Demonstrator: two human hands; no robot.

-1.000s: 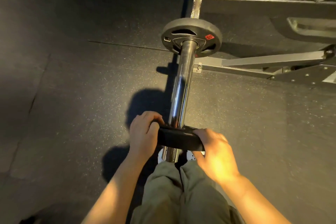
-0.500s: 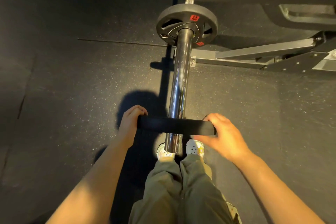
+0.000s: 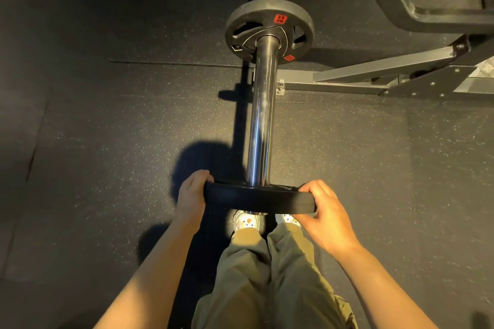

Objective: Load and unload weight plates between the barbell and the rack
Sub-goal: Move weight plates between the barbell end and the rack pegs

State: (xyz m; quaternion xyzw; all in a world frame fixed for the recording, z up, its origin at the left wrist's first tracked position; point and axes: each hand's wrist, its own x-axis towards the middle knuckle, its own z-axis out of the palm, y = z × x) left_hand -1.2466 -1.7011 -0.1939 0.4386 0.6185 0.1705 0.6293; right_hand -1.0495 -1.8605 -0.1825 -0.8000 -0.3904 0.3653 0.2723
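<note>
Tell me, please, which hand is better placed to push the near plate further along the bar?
Neither alone: the left hand and right hand grip opposite edges of the near plate, already threaded on the bar. Push with both.

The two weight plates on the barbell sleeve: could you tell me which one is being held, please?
The near plate at the sleeve's end, gripped by the left hand and right hand. The far plate, with red labels, is untouched.

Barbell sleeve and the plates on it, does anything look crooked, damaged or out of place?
Nothing stands out. The near plate sits square across the barbell sleeve, gripped at its rim by the left hand and right hand. The far plate sits at the sleeve's inner end.
</note>
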